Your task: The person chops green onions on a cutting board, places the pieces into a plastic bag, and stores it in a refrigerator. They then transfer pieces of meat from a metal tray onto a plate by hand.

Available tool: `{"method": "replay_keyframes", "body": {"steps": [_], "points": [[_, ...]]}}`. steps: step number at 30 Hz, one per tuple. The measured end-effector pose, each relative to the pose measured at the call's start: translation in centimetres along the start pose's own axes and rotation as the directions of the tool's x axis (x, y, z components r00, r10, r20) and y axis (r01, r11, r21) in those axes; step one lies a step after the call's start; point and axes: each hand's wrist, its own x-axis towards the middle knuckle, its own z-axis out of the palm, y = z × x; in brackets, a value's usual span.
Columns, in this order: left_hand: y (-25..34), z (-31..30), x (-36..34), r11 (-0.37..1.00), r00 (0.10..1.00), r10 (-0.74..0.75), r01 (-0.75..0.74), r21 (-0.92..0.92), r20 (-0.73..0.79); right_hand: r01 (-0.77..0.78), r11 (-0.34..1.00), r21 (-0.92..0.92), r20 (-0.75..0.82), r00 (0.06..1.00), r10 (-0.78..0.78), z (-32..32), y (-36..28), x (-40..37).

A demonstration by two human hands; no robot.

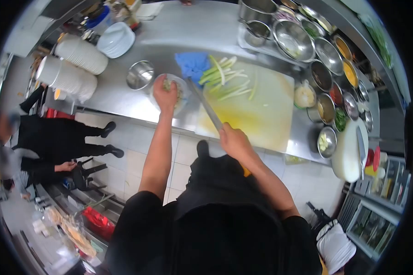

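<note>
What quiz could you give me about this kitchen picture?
1. True or false: the right hand holds a knife.
2. What lies on the board? A) stalks B) eggs C) bread
3. Fill in: the left hand holds greens over a ___.

Key: 1 true. 2 A. 3 bowl.

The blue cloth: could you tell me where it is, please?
Head view: the blue cloth lies on the counter at the cutting board's far left corner, beside the green strips, right of the left hand.
</note>
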Motion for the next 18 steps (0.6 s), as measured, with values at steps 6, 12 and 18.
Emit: {"method": "replay_keyframes", "body": {"steps": [6, 12, 18], "points": [[11.4, 6.0, -9.9, 0.965, 0.84, -0.005, 0.146, -0.218, 0.543, -0.333, 0.942, 0.034, -0.349, 0.88, 0.323, -3.2, 11.6, -10.0], [19.7, 16.3, -18.0, 0.94, 0.732, 0.341, -0.254, -0.229, 0.59, -0.462, 0.887, -0.006, -0.431, 0.802, 0.414, -4.1, 18.6, -13.3], [17.7, 12.3, -14.4, 0.967, 0.767, 0.18, -0.024, -0.252, 0.616, -0.463, 0.885, 0.044, -0.429, 0.791, 0.435, -2.6, 20.0, -13.4]]}}
